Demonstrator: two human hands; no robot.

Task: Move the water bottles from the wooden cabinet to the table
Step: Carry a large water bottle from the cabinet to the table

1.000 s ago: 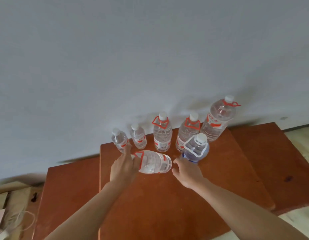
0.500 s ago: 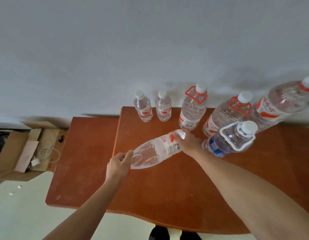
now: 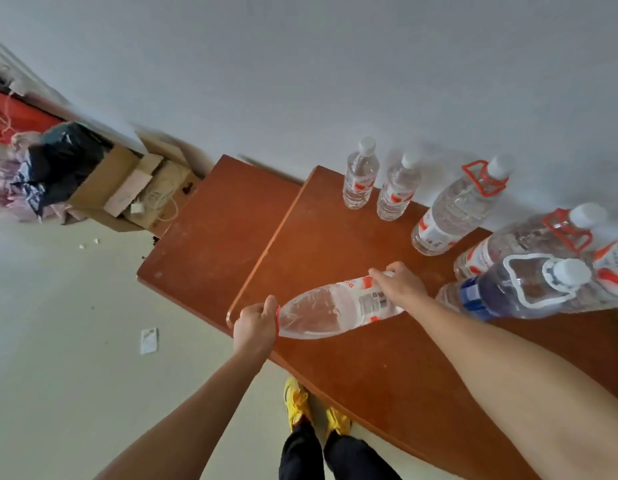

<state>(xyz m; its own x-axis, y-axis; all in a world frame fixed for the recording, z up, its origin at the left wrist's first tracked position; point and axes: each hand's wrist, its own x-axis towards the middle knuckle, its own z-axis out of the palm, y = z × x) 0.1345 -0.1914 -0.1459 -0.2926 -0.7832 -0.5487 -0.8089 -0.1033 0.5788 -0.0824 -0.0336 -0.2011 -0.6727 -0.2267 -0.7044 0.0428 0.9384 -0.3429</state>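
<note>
A large clear water bottle [image 3: 330, 311] lies sideways above the front left corner of the reddish wooden cabinet top [image 3: 370, 368]. My left hand [image 3: 255, 325] grips its base end and my right hand [image 3: 399, 285] grips its neck end. Two small bottles [image 3: 359, 176] [image 3: 397, 188] stand by the wall. Beside them stand two large bottles with red handles [image 3: 456, 209] [image 3: 522, 240]. A blue-tinted bottle with a white handle [image 3: 519, 292] stands just right of my right hand.
A lower wooden surface [image 3: 210, 237] adjoins the cabinet on the left. Cardboard boxes [image 3: 127, 188] and a pile of bags [image 3: 41, 168] sit on the floor at the left. A paper scrap [image 3: 149, 340] lies on the pale floor. My yellow shoes [image 3: 314, 407] are below the cabinet edge.
Both hands have carried the sideways bottle toward the cabinet's front left corner. My view has swung left and down, so floor, boxes and shoes now show.
</note>
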